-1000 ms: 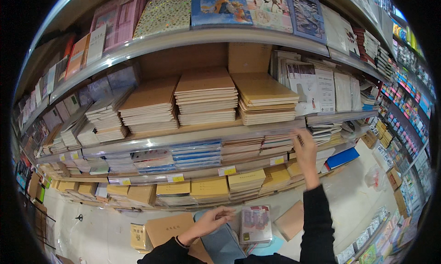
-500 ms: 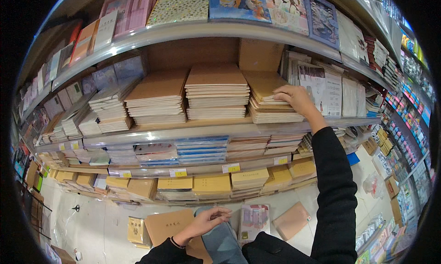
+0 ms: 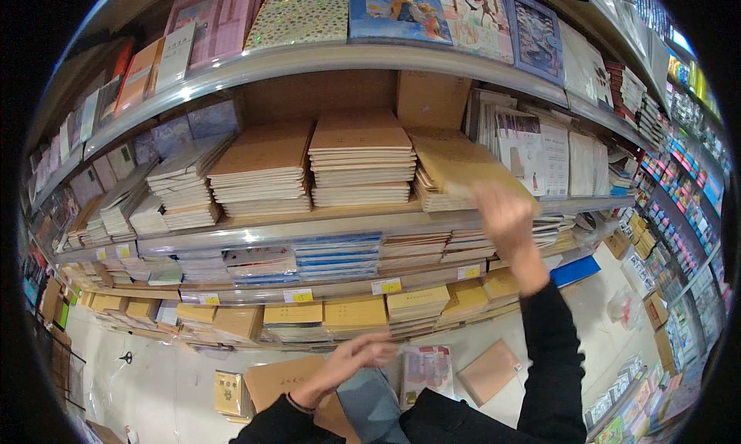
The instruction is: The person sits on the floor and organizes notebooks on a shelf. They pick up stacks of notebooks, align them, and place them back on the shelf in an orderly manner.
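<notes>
My right hand (image 3: 507, 220), blurred by motion, is closed on the front edge of a tan-covered notebook (image 3: 463, 164). The notebook is tilted and juts out over the shelf edge, above a stack of similar notebooks (image 3: 434, 197). To the left of that stack stand two more piles, a middle brown notebook stack (image 3: 361, 131) and a wider brown notebook stack (image 3: 266, 154). Low in front of me, my left hand (image 3: 356, 357) hovers above my knee with fingers loosely stretched out and nothing visible in it.
Above runs a shelf edge (image 3: 332, 58) with illustrated notebooks. Lower shelves hold blue-edged packs (image 3: 340, 255) and yellowish notebooks (image 3: 355, 311). On the floor lie a large brown notebook (image 3: 278, 378), a small tan pack (image 3: 230, 394), a pink-patterned pack (image 3: 427, 371) and a brown notebook (image 3: 490, 372).
My right hand has drawn the top notebook forward and down off its stack, toward me and slightly right. My left hand has shifted only slightly.
</notes>
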Tool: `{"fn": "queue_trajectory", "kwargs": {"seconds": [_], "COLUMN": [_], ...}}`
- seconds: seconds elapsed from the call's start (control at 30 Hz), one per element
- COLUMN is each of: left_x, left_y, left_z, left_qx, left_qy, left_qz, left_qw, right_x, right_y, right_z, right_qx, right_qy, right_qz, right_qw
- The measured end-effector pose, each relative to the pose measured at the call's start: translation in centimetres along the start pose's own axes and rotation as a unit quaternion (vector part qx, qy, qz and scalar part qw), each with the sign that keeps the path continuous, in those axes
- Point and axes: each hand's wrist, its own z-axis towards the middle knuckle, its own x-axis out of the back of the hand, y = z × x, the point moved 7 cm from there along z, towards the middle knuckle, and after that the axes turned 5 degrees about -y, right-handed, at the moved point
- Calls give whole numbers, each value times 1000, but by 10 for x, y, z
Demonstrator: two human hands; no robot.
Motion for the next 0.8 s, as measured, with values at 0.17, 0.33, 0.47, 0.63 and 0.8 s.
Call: {"fn": "queue_trajectory", "kwargs": {"seconds": [0.17,0.33,0.47,0.63,0.8], "left_x": [-27,-34,-29,-19,6], "left_y": [75,115,87,53,63], "left_z": [82,138,112,71,37], "left_qx": [-86,-156,-129,-94,-108], "left_qy": [-85,-24,7,36,147], "left_qz": [-197,-177,-167,-156,-9], "left_qw": [973,971,978,983,983], "right_x": [54,56,76,17,11], "right_y": [-70,-102,-47,-56,-103], "right_z": [-50,-66,-102,-166,-186], "right_qx": [21,42,-286,-564,-559], "right_qy": [-33,-122,-42,6,44], "right_qz": [85,146,172,710,725], "right_qw": [996,981,942,421,399]}}
